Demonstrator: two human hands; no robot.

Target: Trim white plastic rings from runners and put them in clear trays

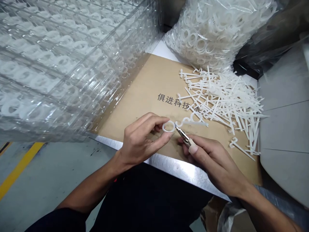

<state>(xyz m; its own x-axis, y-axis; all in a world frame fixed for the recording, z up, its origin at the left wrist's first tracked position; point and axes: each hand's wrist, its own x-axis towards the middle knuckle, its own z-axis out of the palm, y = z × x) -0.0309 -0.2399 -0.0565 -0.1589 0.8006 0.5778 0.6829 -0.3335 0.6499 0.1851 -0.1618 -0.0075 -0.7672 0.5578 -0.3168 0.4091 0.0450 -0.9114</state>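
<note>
Clear trays (108,80) stand left of the left hand (142,138), whose thumb and index finger, slightly parted, pinch a white ring (168,131) between their tips above brown cardboard (137,100). Metal cutters (183,136), held in the curled fingers of the right hand (214,158), have their tip at the ring's right edge; farther right lies a pile of white strips (224,96).

Your left hand (145,137) pinches a thin, whitish ring (168,131) by its edge, its round opening facing you. The metal nippers (183,136) in your right hand (213,158) slant up and left, tips at the ring's right side. Beside those tips, a white stem (193,122) with curled hooks points right.
</note>
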